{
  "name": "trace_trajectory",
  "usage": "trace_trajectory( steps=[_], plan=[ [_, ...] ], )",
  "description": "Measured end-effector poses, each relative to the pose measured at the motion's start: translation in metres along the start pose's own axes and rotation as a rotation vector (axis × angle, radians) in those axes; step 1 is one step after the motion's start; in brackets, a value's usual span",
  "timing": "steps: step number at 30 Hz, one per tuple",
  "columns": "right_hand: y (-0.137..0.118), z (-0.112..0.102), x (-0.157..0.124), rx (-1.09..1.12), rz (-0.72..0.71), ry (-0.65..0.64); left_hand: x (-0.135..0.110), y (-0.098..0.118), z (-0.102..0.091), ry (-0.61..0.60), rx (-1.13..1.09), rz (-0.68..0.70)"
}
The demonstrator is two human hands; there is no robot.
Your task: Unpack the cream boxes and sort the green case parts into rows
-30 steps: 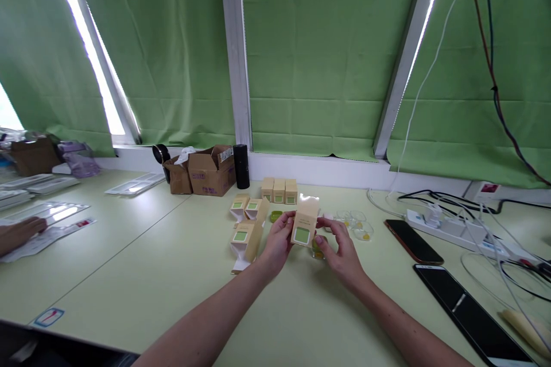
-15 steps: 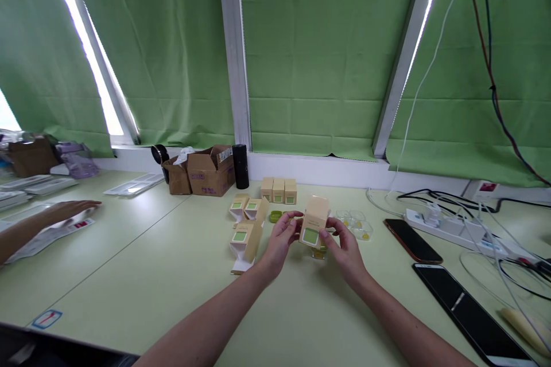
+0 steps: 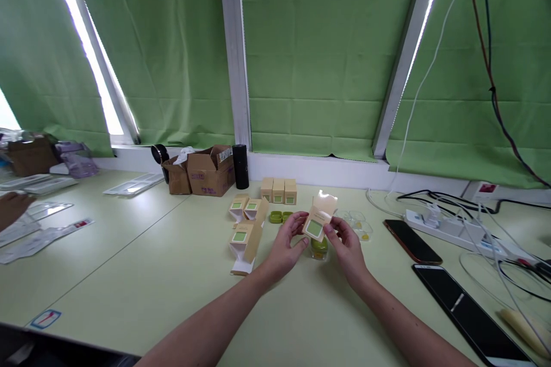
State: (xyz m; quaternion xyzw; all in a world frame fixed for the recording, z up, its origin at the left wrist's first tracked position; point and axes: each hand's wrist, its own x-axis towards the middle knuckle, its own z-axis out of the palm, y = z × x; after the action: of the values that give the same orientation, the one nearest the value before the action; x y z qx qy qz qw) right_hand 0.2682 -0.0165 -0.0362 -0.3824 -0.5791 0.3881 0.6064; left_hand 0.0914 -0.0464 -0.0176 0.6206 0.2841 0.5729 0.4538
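Both the left hand [image 3: 284, 246] and the right hand [image 3: 348, 249] are at a tan carton [image 3: 318, 219] above the desk [image 3: 172, 281]: the right pinches it, thumb on its front; the left's fingertips are hidden at its edge, so whether they grip I cannot tell. The print over its green square is too small to read. A green jar [image 3: 319, 248] shows just below. Farther off, purple lettering blurs on a cardboard box [image 3: 209, 175]; a co-worker's hand [image 3: 15, 206] is cut off leftward.

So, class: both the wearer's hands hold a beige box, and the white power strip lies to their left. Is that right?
Not quite: the head view shows the white power strip lying to the right of the left hand and right hand, which do hold the beige box.
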Motion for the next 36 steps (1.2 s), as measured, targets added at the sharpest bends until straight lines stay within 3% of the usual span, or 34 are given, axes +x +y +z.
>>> trace_trajectory(
  steps=[36],
  plan=[
    [-0.002,0.001,-0.001,-0.074,-0.031,-0.03,-0.001,0.011,0.003,0.044,0.096,0.035]
  ],
)
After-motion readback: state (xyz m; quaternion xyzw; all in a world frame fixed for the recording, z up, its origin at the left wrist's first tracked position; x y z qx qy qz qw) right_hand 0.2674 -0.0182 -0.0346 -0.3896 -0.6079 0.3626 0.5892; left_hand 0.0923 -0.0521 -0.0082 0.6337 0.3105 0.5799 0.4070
